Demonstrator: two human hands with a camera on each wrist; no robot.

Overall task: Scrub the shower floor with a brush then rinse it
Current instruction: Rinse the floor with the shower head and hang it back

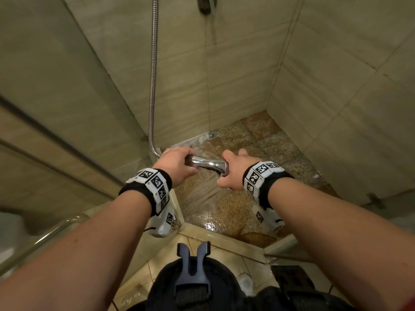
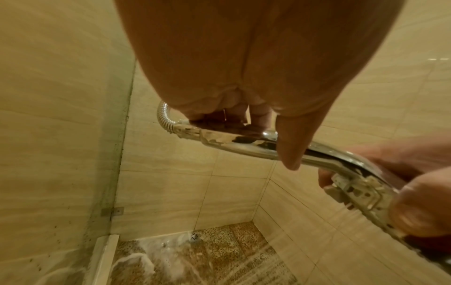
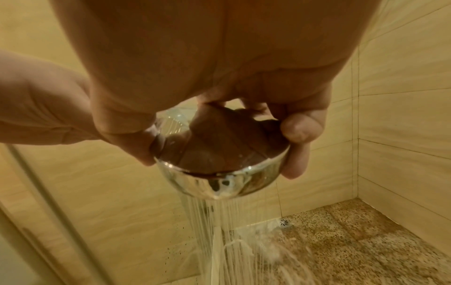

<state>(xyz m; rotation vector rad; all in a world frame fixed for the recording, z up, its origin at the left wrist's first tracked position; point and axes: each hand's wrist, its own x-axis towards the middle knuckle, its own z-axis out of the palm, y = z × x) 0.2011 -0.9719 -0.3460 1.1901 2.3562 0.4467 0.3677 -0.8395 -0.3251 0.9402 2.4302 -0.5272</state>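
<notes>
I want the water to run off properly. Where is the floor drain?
In the head view the drain sits at the far left edge of the shower floor, against the back wall, beyond both hands.

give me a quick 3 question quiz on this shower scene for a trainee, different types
1. True or false: water is spraying from the shower head onto the shower floor.
2. Multiple choice: which part does the left hand grip? A) the hose B) the handle of the shower head C) the floor drain
3. Fill in: the right hand holds the round ____ end of the shower head.

Key: 1 true; 2 B; 3 spray
</notes>
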